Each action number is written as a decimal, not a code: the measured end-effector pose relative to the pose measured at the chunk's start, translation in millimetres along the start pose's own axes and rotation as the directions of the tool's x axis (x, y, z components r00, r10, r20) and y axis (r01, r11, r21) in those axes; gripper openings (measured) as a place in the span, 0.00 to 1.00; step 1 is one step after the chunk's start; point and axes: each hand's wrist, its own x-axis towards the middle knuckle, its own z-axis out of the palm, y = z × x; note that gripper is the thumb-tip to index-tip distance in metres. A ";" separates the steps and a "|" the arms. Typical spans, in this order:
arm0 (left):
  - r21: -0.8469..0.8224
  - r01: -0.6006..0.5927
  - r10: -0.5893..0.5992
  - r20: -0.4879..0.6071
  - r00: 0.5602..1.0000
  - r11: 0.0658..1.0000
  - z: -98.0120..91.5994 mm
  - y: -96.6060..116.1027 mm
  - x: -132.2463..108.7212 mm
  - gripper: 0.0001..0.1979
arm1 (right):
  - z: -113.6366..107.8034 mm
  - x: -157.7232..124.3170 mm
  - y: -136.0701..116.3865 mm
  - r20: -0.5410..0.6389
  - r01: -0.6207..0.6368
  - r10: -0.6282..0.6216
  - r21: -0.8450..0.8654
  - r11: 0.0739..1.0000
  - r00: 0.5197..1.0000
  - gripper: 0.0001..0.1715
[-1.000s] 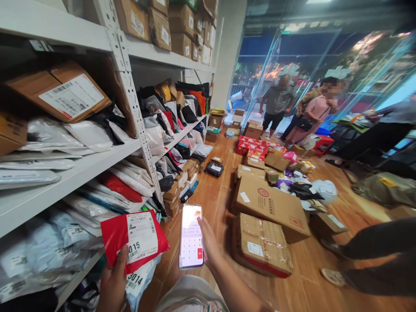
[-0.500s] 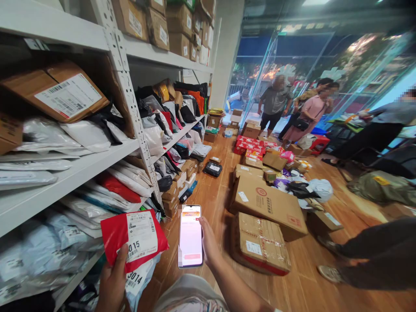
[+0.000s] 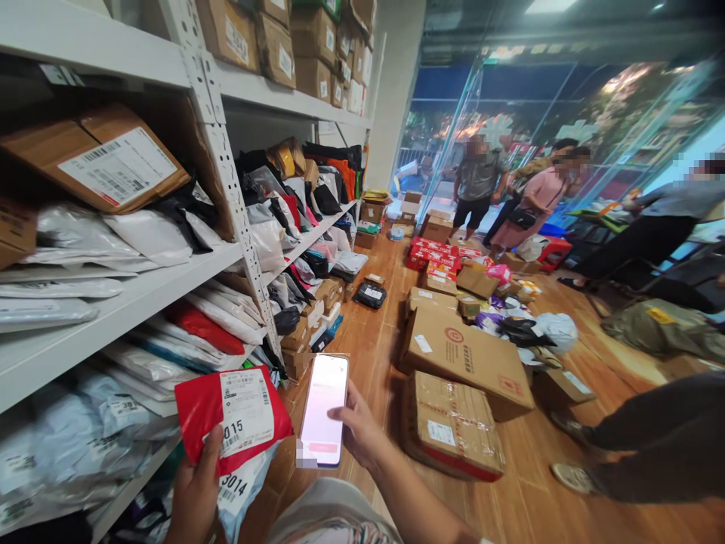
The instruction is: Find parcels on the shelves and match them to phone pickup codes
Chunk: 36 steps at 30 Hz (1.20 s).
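My left hand (image 3: pixel 195 495) grips a red parcel bag (image 3: pixel 229 412) with a white shipping label marked 015, held up in front of the lower shelf. A pale bag marked 3014 (image 3: pixel 241 487) hangs just under it. My right hand (image 3: pixel 356 431) holds a smartphone (image 3: pixel 322 408) with a lit pinkish screen, the thumb lying over its right edge. The phone leans a little to the left, close beside the red bag.
White metal shelving (image 3: pixel 152 287) on the left is packed with poly bags and cardboard boxes. Large cardboard boxes (image 3: pixel 464 363) and loose parcels cover the wooden floor ahead. Other people stand by the glass front (image 3: pixel 481 177), and a person's legs (image 3: pixel 640 446) reach in from the right.
The phone has tilted and drifted left toward the red bag, and its screen changed from a keypad to a plain pink page. The red bag stays put.
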 end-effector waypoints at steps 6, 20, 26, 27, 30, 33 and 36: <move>-0.010 0.005 -0.005 0.043 0.999 1.000 -2.2 -6.5 7.0 0.27 | -8.6 18.7 16.9 -0.206 -0.199 0.204 0.046 0.979 0.957 0.21; -0.201 -0.042 0.066 0.116 0.991 0.979 -11.9 -6.5 12.6 0.39 | -25.0 16.2 6.1 0.063 -0.419 0.414 0.134 0.898 0.908 0.38; -0.256 -0.043 0.059 0.056 0.997 0.966 -10.2 5.1 5.8 0.37 | -29.0 9.5 1.7 0.345 -0.392 0.294 0.260 0.883 0.891 0.41; -0.270 -0.043 0.053 0.032 0.998 0.962 -9.5 4.8 5.2 0.37 | -28.5 9.4 4.6 0.371 -0.408 0.298 0.264 0.874 0.879 0.40; -0.311 0.004 0.007 0.035 0.999 0.950 -7.9 1.0 9.5 0.36 | -25.1 10.7 19.1 0.415 -0.439 0.300 0.298 0.848 0.859 0.40; -0.381 0.105 -0.058 0.132 0.990 0.919 -1.6 -0.7 23.5 0.33 | -18.7 12.4 34.4 0.411 -0.426 0.269 0.360 0.830 0.871 0.40; -0.456 0.231 -0.122 0.256 0.959 0.859 20.2 6.8 38.6 0.28 | -10.6 13.9 39.7 0.355 -0.368 0.219 0.436 0.821 0.909 0.39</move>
